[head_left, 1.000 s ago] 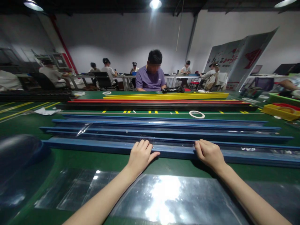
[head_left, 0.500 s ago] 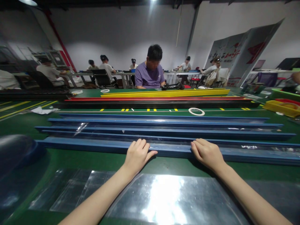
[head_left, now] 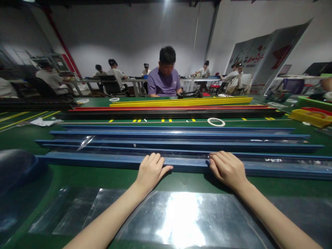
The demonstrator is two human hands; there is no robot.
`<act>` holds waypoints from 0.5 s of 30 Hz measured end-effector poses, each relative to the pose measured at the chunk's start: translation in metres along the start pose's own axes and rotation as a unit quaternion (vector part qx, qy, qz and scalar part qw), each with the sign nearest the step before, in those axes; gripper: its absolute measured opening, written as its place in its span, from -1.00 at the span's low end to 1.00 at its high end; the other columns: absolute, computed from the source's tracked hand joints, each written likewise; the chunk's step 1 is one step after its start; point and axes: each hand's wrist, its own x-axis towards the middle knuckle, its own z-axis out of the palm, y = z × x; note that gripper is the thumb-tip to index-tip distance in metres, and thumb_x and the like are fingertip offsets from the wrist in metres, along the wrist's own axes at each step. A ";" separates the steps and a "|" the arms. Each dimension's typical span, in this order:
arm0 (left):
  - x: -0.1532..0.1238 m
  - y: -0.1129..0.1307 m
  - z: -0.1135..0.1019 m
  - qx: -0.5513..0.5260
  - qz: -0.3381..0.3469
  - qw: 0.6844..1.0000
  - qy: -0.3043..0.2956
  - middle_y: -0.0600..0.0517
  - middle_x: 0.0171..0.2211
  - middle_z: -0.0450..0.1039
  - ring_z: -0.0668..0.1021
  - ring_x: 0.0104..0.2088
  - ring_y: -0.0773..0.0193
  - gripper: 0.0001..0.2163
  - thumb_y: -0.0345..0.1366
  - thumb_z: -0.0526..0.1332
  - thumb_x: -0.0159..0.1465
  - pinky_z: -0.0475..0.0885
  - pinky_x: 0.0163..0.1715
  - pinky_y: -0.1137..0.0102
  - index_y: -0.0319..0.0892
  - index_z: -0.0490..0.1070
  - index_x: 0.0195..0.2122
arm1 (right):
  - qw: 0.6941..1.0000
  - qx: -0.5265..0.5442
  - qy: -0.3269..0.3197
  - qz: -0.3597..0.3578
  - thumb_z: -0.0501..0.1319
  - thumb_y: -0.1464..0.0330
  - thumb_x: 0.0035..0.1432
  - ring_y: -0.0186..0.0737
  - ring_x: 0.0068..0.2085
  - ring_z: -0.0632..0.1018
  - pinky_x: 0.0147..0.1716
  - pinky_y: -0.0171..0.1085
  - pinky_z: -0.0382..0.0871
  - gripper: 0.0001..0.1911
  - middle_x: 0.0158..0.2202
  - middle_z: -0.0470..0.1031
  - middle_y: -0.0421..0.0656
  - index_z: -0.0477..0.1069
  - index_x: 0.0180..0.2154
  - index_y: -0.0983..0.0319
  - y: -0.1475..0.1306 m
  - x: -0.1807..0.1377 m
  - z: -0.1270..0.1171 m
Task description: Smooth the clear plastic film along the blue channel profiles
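Several long blue rails lie side by side across the green table. Both my hands rest on the nearest blue rail (head_left: 93,161). My left hand (head_left: 151,170) has its fingers curled over the rail's near edge, thumb stretched along its side. My right hand (head_left: 226,168) grips the same rail further right, fingers bent over its top. A thin clear film (head_left: 186,156) lies along the rails.
Clear plastic sheets (head_left: 181,218) lie on the table in front of me. Beyond the blue rails are a white tape ring (head_left: 216,121), black, red and yellow rails (head_left: 181,102), and a person in a purple shirt (head_left: 164,81). Yellow trays (head_left: 310,117) sit at right, a dark rounded object (head_left: 15,166) at left.
Both hands have shifted slightly left along the nearest blue rail. The view has tilted a little; the rails lie as before.
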 end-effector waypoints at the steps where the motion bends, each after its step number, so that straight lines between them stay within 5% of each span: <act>1: 0.000 0.000 0.000 0.000 0.000 1.000 0.000 0.04 -0.57 0.25 0.29 -0.49 0.30 -0.67 -0.07 0.01 0.20 0.11 -0.48 0.40 -0.20 0.26 -0.57 | 1.000 0.008 0.003 -0.003 0.04 0.43 0.08 -0.29 -0.39 0.42 -0.38 -0.31 0.20 -0.84 -0.44 0.48 -0.12 0.36 -0.48 0.28 -0.002 0.000 0.001; 15: 0.000 0.000 -0.001 0.000 0.000 1.000 -0.009 0.04 -0.58 0.25 0.30 -0.50 0.30 -0.66 -0.08 0.00 0.21 0.10 -0.49 0.39 -0.20 0.26 -0.57 | 0.999 0.034 -0.024 -0.032 0.02 0.40 0.10 -0.24 -0.26 0.50 -0.31 -0.31 0.32 -0.80 -0.30 0.52 -0.07 0.41 -0.38 0.29 -0.009 -0.003 0.007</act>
